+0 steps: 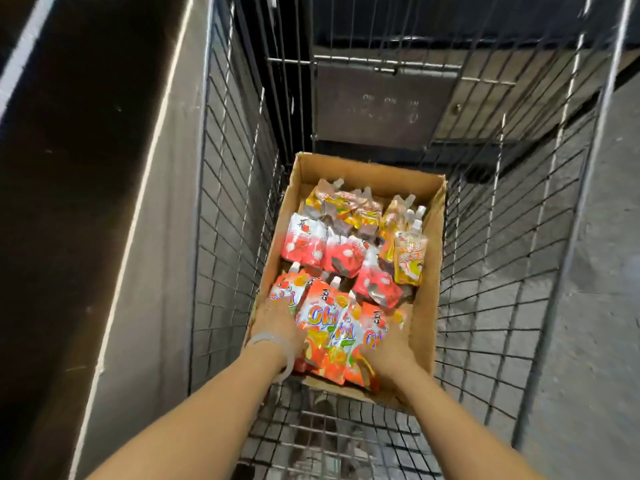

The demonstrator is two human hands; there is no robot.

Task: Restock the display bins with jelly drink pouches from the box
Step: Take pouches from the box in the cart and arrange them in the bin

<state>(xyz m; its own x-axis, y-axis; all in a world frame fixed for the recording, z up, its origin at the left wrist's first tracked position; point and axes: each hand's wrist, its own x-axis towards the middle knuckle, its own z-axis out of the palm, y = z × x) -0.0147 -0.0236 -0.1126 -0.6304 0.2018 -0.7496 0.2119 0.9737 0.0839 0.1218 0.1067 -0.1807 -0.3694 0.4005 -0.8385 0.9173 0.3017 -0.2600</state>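
progress: early by my read; box (424,327) holds plenty of pouches, no display bins in view, nothing visibly restocked
left to do: lift this handful out, carry it to the bins, repeat for the other flavours
box location: in the wire cart (512,271), at about 6 o'clock of the cart floor, open top up
box axis: long axis runs 6 to 12 o'clock, tilted slightly toward 1
orange pouches (332,327): near end of box, 6 o'clock, bunched between both hands; spouts point roughly 12 o'clock, long axes 6–12, fanned a little
red-white pouches (318,247): mid box, 9 to centre; some lie flat, spout ends look to point 12, blurred
yellow pouches (408,258): far end and 3 o'clock side, caps toward 12; one stands nearly upright by the right wall
left hand (277,327): at 7 o'clock of the bunch, on its left edge; finger curl cannot tell, motion blur
right hand (384,351): at 5 o'clock of the bunch, against its right edge; fingers tucked under or behind the pouches, grip cannot tell
bracelet (277,348): on left wrist
step now: likely gathering the orange bunch for lift-out
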